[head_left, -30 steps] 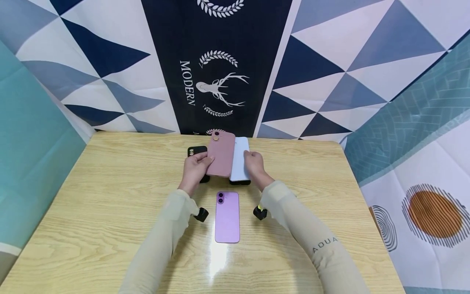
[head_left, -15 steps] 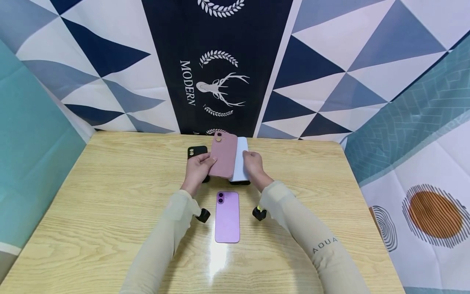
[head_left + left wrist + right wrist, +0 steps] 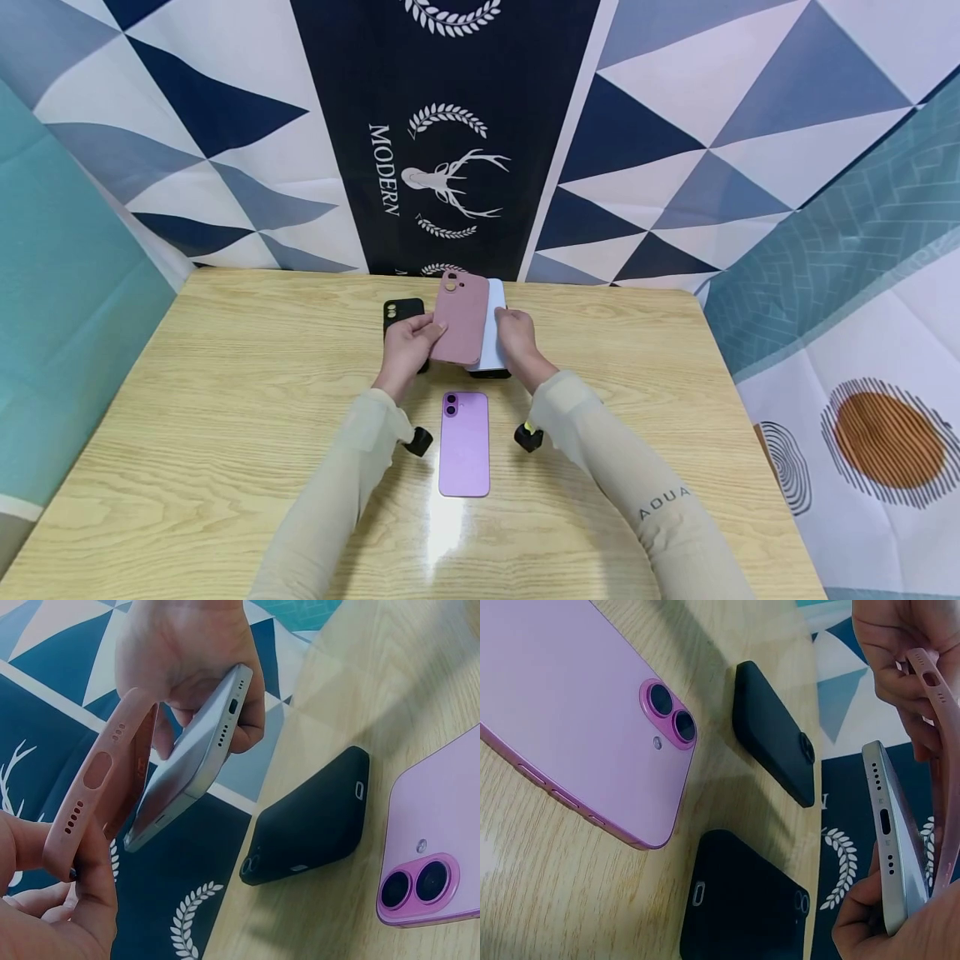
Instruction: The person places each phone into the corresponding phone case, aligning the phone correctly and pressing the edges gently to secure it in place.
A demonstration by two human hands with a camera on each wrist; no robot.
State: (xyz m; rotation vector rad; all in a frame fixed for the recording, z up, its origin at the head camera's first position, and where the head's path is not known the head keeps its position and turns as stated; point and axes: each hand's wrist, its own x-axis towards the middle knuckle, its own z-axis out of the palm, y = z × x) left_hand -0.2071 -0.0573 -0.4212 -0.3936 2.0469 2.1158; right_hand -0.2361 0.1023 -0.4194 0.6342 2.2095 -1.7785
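Observation:
My left hand (image 3: 407, 350) pinches a pink phone case (image 3: 460, 321) by its lower left edge, its back with the camera cutout facing up. In my right hand (image 3: 517, 335) is a pale phone (image 3: 491, 333), held by its right side. The case overlaps the phone's left part and hides it in the head view. In the left wrist view, the case's hollow side faces the phone (image 3: 191, 761), with a gap between their near ends. Both are above the table. A purple phone (image 3: 465, 446) lies back up, nearer to me, between my forearms.
Two black phone cases lie on the wooden table (image 3: 262, 417): the left black case (image 3: 402, 308), partly behind my left hand, and the right black case (image 3: 491, 374), mostly hidden under the pale phone. A patterned cloth backdrop (image 3: 442, 100) stands behind the table's far edge.
My left hand has moved slightly right with the pink case, which now covers more of the pale phone. The right hand has shifted slightly left. The purple phone stays put.

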